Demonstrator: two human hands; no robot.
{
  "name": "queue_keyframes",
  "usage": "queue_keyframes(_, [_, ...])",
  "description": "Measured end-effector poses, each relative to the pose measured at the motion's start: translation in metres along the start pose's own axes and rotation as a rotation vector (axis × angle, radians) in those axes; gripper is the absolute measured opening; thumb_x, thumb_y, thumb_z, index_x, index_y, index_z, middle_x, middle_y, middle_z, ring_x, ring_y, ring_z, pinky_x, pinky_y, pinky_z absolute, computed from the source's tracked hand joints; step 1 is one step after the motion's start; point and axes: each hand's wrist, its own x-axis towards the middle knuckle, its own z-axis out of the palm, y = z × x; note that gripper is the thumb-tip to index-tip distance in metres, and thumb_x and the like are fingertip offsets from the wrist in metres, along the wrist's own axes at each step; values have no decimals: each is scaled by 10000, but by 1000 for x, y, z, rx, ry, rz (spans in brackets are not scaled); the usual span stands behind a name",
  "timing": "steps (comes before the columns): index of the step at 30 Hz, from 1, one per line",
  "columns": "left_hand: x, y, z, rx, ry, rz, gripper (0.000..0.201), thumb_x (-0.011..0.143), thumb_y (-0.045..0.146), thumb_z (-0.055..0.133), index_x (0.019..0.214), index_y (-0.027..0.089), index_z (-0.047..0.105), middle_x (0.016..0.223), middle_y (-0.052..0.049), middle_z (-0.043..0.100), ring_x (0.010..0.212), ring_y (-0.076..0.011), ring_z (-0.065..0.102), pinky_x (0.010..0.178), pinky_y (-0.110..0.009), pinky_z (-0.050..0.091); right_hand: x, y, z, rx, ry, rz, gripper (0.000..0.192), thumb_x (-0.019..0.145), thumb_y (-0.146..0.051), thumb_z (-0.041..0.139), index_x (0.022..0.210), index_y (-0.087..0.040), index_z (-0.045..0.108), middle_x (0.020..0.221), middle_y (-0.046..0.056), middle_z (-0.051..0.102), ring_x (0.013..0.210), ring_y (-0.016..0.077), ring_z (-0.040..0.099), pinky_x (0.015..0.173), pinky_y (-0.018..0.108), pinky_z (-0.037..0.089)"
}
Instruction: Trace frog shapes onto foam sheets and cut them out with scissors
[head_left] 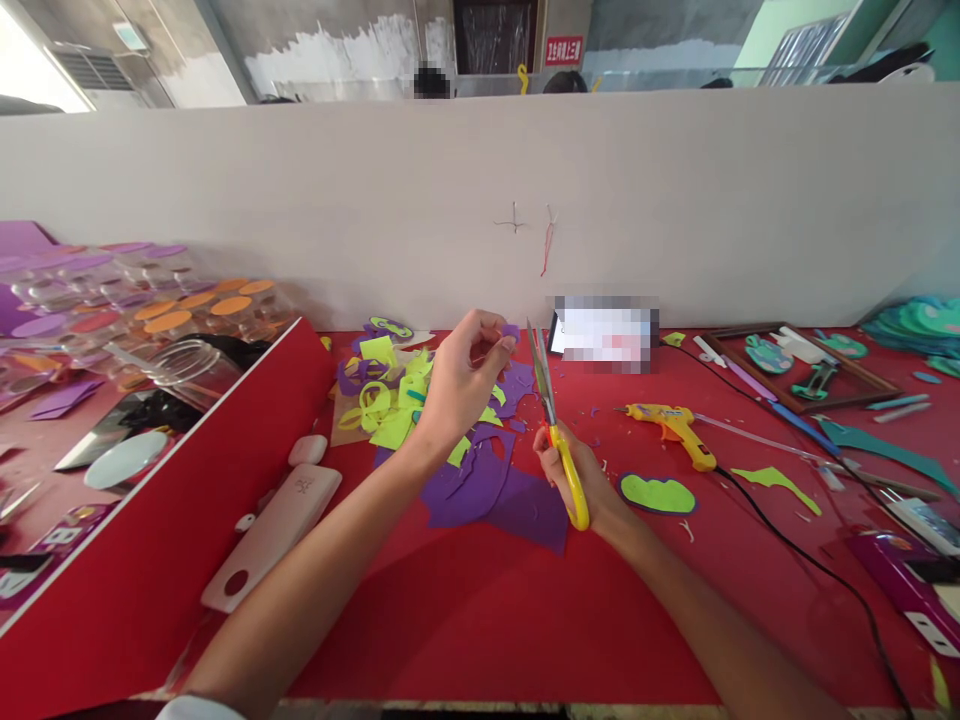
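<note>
Between the thumb and fingers of my left hand (469, 375) is a small purple foam piece (511, 331). My right hand (574, 465) holds yellow-handled scissors (553, 420), blades pointing up and slightly parted, just right of the purple piece and apart from it. Under and behind my hands lie purple foam sheets (525, 505) and a heap of yellow-green foam scraps (397, 400). Right of my right hand rests a yellow-green, cloud-like foam shape with a purple border (658, 494).
A yellow glue gun (675, 428) lies to the right, its black cord trailing forward. Behind it leans a lit screen (606, 332). A wooden frame (802, 365) sits farther right. At left, a red divider (187, 500) stands beside a white power bank (274, 535).
</note>
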Motion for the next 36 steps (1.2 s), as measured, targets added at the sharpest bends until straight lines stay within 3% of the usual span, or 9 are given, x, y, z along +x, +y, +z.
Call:
queue_keyframes(10, [-4,7,4,158,-55,-69,225,929,316,588,755,179,547,656,25,466,586,-91,417,552,-231,398,-3,-5,-3,42,15,-19,536,929,-752,415,817,-231,464,590,-51,434,491,118,395,490,254,349])
queue_keyframes(21, [-9,9,11,160,-119,-111,234,930,321,573,749,178,538,648,29,452,583,-95,379,556,-243,370,-2,-10,-3,24,27,-10,573,918,-786,389,793,-229,450,573,-46,452,484,124,425,484,265,360])
queue_keyframes(36, [-8,13,10,159,-48,-83,210,916,292,567,738,181,552,672,5,496,607,-107,401,550,-238,368,-4,-16,-5,18,8,41,520,918,-733,442,783,-231,445,552,-54,438,464,120,429,457,253,354])
